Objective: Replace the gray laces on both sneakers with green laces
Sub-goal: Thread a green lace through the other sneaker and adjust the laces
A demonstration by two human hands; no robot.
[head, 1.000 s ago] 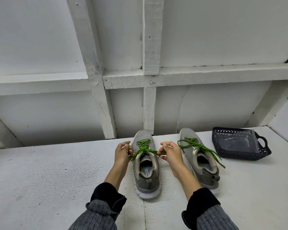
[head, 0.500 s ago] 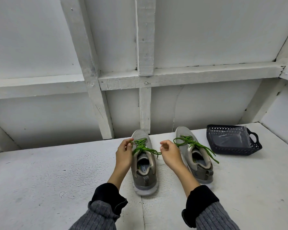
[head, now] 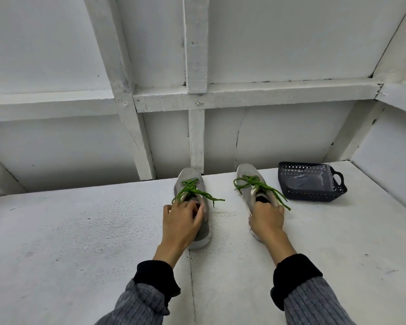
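Two grey sneakers stand side by side on the white table, toes pointing away from me. The left sneaker (head: 189, 177) carries a green lace (head: 192, 190) whose loose ends trail off both sides. My left hand (head: 181, 222) covers its heel and opening, fingers curled round the collar. The right sneaker (head: 246, 174) has a green lace (head: 259, 187) with ends hanging to the right. My right hand (head: 266, 219) grips its heel, thumb on the left side. Both heels are hidden under my hands.
A dark perforated plastic basket (head: 314, 197) with a handle sits at the back right, holding a clear plastic bag (head: 307, 181). The white table (head: 80, 231) ends at a white framed wall behind the shoes.
Both hands have let go of the left sneaker's lace ends. The left hand dropped onto that shoe's heel and the right hand moved over to the right sneaker's heel.
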